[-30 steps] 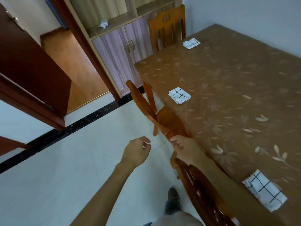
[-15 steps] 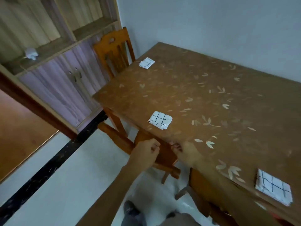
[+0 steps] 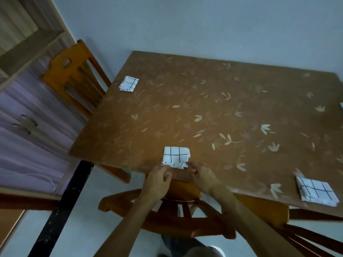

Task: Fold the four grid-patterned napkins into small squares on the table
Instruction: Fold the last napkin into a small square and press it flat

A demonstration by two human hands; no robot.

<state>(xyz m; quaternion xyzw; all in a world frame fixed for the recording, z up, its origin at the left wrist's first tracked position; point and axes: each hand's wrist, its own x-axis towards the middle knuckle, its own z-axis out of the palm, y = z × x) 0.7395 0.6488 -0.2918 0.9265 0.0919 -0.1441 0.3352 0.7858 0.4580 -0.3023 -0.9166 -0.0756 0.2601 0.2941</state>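
Grid-patterned white folded napkin (image 3: 176, 157) lies just beyond my left hand (image 3: 157, 179) and right hand (image 3: 202, 176); I cannot tell whether either pinches it. A hasty tug could drag it off the brown leaf-printed table (image 3: 185, 117).

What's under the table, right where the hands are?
A wooden chair is pushed in there. Its back and the near part of its seat show; the rest of the seat, and whatever else is below, are covered by the table.
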